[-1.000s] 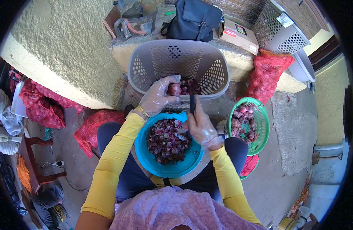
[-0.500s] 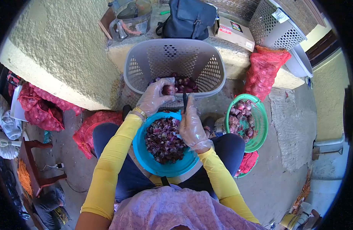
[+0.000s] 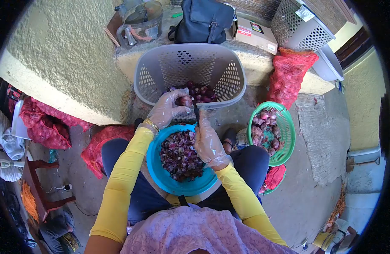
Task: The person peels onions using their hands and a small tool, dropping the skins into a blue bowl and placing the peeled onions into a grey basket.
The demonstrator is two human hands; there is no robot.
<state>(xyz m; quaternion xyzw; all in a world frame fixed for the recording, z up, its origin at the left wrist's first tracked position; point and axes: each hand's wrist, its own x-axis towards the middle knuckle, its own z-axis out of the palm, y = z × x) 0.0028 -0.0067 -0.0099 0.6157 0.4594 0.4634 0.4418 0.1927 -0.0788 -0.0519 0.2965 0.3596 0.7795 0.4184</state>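
Observation:
My left hand point(image 3: 168, 108), in a clear plastic glove, grips a red onion point(image 3: 185, 101) between thumb and fingers. Beside it my right hand point(image 3: 209, 143), gloved too, is closed round the dark handle of a knife point(image 3: 196, 111), whose upper end sits close to the onion. Below both hands a blue basin point(image 3: 157, 175) rests between my knees, heaped with purple onion skins and trimmings point(image 3: 181, 156). Just beyond the hands stands a grey perforated basket point(image 3: 150, 67) with several red onions point(image 3: 205, 92) at its bottom.
At right, a green colander point(image 3: 289, 148) holds unpeeled onions, near a red mesh sack point(image 3: 288, 76). More mesh sacks point(image 3: 104, 146) lie at left by the wall. A black backpack point(image 3: 205, 21) and a cardboard box point(image 3: 256, 36) sit on the ledge. A wooden stool point(image 3: 42, 186) stands lower left.
The view has shifted slightly. Both hands stay over the basin's far edge with the onion and knife; the knife's upper end now sits slightly nearer the onion.

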